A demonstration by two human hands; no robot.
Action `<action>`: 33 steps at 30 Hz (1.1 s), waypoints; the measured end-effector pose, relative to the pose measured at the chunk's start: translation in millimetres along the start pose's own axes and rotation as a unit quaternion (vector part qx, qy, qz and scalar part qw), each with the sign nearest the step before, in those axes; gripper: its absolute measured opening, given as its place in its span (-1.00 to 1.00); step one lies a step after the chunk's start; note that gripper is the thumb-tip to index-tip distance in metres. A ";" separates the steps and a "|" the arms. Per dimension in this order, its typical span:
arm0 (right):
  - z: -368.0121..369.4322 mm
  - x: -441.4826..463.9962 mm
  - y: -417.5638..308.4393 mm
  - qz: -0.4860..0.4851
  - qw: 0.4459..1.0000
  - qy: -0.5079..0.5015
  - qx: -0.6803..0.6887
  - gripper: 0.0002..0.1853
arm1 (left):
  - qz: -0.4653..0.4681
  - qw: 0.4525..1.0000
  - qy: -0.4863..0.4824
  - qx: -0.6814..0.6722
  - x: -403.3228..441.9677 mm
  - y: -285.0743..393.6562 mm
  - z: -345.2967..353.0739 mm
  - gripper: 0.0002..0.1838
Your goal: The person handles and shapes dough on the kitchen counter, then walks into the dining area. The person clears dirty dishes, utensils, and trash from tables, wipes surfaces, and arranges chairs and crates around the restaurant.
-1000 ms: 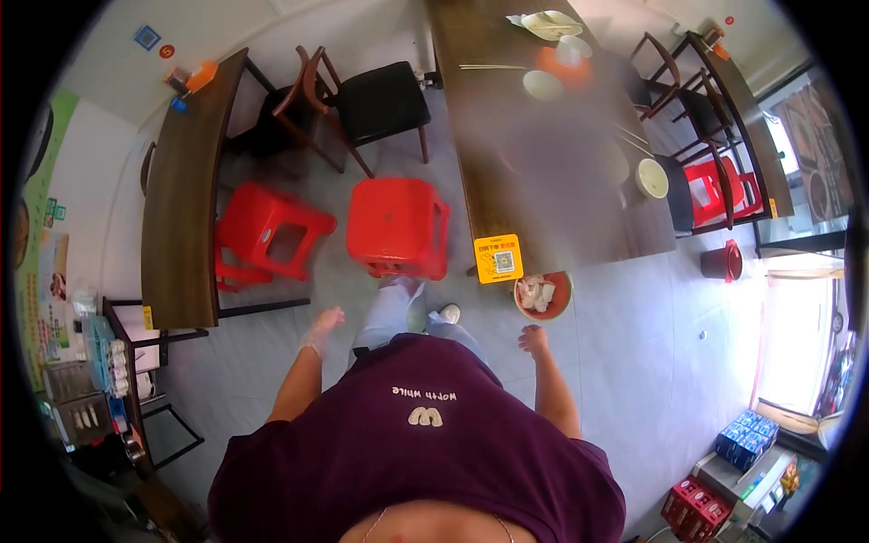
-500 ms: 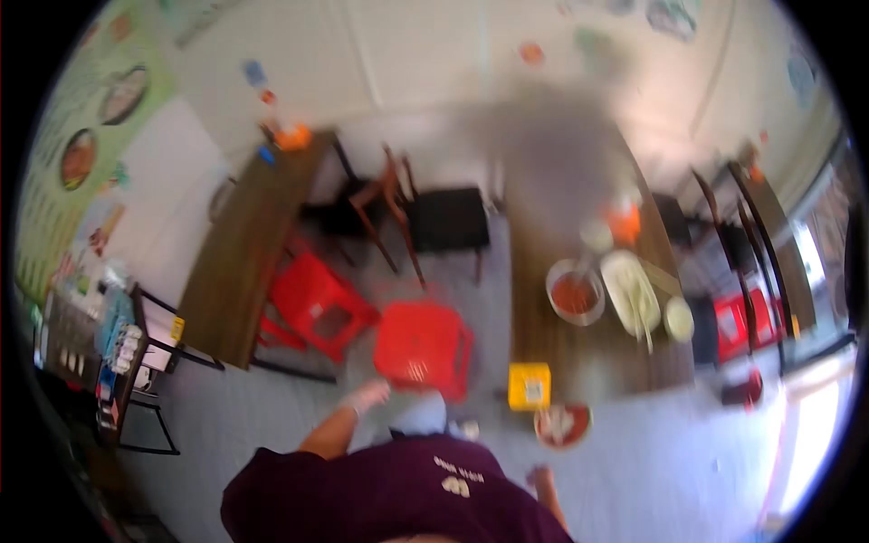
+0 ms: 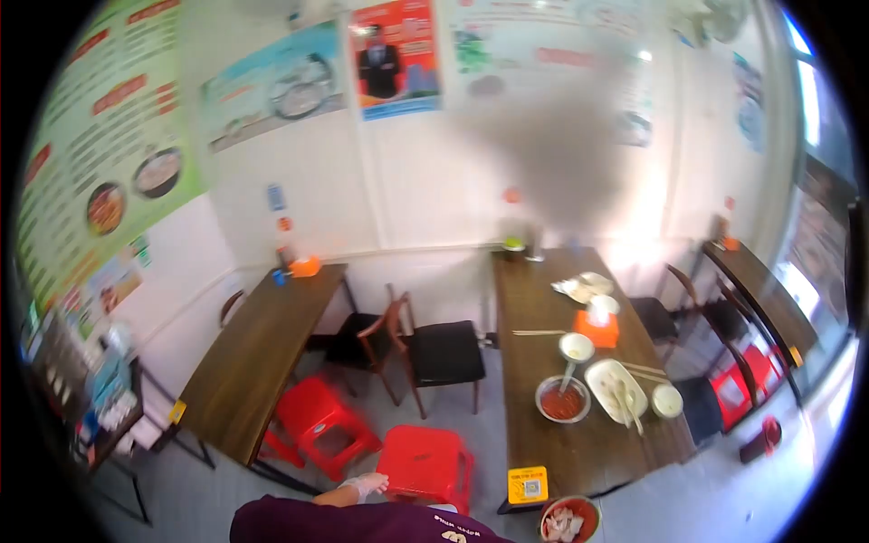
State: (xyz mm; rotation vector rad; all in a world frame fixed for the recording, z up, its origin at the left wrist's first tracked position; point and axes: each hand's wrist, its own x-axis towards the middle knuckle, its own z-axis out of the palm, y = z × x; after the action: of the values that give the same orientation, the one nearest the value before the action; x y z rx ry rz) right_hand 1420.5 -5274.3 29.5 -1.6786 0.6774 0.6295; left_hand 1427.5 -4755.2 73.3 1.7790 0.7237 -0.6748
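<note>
Through the head camera I see my left hand [image 3: 368, 485] low in the view, beyond a dark purple shirt [image 3: 362, 523]. Its fingers look loosely stretched and I make out nothing in them, but the hand is too small and blurred for me to tell how far it is open. My right hand is out of view, so I cannot tell its state.

Just to the right of my left hand stands a square red plastic stool [image 3: 418, 462]; I cannot tell whether they touch. A second red plastic stool [image 3: 324, 425] stands ahead and to the left of that hand, beside a long dark-brown wooden table [image 3: 262, 362]. Well to the hand's right, another brown wooden table [image 3: 584, 457] bears a round bowl of red liquid [image 3: 541, 409] and a white oblong dish [image 3: 600, 385].
</note>
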 end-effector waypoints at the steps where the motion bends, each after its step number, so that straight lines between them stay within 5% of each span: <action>1: -2.8 -6.0 14.4 0.007 1.000 0.016 0.020 -0.81 | 0.004 0.999 -0.018 -0.037 16.7 -19.0 -1.6 -0.67; 4: -9.0 -30.9 54.9 0.030 0.994 0.073 0.081 -0.81 | -0.148 0.960 -0.228 -0.069 74.2 -29.9 -12.9 -0.72; 10: -12.4 -86.1 111.9 0.095 0.967 0.167 0.168 -0.81 | -0.071 0.956 -0.193 0.208 88.6 56.4 32.7 -0.67; 20: 11.2 -162.6 192.9 0.179 0.927 0.216 0.248 -0.81 | 0.082 0.919 -0.194 0.333 27.7 179.7 117.6 -0.59; 25: 5.7 -194.3 251.9 0.191 0.917 0.216 0.276 -0.81 | 0.044 0.902 -0.195 0.382 12.8 147.0 154.3 -0.58; 33: -101.9 -290.9 377.6 0.185 0.859 0.303 0.370 -0.79 | -0.066 0.899 -0.284 0.326 24.2 1.9 269.8 -0.76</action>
State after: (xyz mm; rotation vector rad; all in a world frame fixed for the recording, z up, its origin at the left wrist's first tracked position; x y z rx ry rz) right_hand 952.4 -5408.2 5.6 -0.9903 1.5031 0.0306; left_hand 1417.3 -5008.9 -21.4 1.9665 0.2120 -1.5909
